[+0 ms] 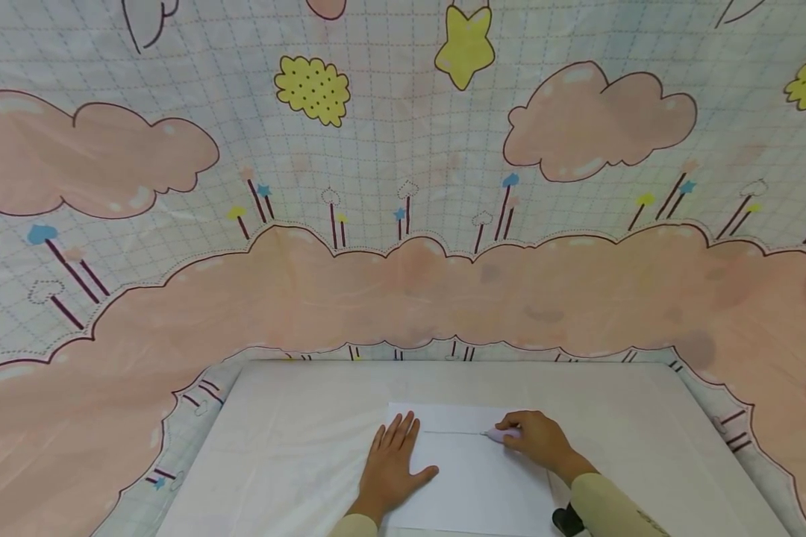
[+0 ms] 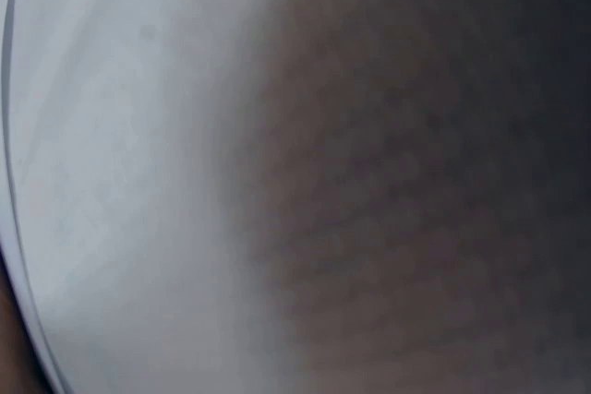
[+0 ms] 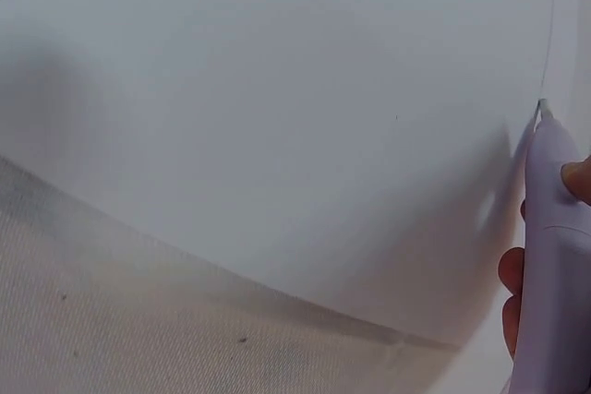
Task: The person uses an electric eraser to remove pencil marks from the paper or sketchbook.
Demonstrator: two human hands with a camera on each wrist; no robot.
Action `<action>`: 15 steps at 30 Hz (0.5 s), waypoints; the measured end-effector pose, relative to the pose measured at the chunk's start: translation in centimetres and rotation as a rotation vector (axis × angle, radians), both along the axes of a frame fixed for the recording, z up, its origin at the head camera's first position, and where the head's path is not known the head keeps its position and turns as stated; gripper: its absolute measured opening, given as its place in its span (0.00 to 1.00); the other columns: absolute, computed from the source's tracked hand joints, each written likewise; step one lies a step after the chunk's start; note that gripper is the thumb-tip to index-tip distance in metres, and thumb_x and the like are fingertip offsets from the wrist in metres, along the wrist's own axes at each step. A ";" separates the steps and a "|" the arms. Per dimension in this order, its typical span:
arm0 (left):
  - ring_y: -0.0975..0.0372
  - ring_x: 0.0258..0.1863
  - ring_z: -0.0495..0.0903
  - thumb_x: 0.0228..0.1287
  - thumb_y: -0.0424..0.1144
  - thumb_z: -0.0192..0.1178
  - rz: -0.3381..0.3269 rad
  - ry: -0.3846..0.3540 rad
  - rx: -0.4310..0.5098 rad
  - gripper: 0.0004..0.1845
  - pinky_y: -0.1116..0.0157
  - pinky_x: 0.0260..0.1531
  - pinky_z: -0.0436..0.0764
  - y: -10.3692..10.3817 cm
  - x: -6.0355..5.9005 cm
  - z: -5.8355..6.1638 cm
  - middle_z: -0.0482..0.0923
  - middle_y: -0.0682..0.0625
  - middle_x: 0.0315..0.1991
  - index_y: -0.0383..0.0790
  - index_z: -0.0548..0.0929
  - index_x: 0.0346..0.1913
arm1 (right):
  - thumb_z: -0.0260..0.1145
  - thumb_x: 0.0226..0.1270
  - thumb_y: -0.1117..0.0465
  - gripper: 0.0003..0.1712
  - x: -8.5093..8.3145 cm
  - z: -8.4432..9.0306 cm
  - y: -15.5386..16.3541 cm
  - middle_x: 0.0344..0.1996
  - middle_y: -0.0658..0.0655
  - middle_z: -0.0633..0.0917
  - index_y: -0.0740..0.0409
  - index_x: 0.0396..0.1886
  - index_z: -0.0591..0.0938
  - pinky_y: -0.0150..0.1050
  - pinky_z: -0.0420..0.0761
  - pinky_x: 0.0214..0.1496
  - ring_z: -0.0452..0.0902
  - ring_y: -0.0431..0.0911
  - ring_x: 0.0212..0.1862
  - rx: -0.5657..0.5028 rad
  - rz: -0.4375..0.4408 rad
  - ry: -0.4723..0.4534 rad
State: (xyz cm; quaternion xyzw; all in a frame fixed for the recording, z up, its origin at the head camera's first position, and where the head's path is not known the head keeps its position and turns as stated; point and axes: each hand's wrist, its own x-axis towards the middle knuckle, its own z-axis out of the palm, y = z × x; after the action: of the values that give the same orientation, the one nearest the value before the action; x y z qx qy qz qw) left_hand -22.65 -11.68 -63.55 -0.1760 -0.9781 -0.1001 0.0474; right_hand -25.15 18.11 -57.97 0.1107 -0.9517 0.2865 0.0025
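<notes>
A sheet of white paper [image 1: 470, 488] lies on the white-covered table. My left hand [image 1: 391, 470] rests palm down across its left edge, fingers straight and thumb spread to the right. In my right hand [image 1: 542, 441] I grip a thick lavender pen-shaped tool [image 1: 506, 434] with a narrow metal tip; its exact kind is unclear. The tip touches the paper at the right end of a thin, level line [image 1: 453, 432]. The right wrist view shows the lavender tool body [image 3: 559, 265] between thumb and fingers. Close, blurred skin fills much of the left wrist view.
The white tabletop [image 1: 282, 418] extends on both sides of the paper. A small black object [image 1: 567, 520] sits by the right sleeve, partly hidden. Behind and around the table hangs a patterned cloth [image 1: 403, 291] with clouds and stars.
</notes>
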 end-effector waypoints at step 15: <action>0.55 0.78 0.50 0.60 0.79 0.39 -0.008 0.036 0.029 0.51 0.48 0.75 0.51 0.0 0.0 -0.1 0.52 0.53 0.79 0.46 0.59 0.77 | 0.75 0.54 0.63 0.08 0.0 0.1 -1.0 0.40 0.48 0.89 0.47 0.34 0.89 0.50 0.82 0.55 0.83 0.47 0.47 -0.009 -0.001 -0.015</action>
State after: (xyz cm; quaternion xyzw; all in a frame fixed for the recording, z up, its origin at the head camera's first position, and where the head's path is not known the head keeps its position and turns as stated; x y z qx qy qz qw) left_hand -22.61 -11.64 -63.64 -0.1809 -0.9749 -0.1112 0.0671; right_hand -25.16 17.11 -57.90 0.1081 -0.9505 0.2914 -0.0040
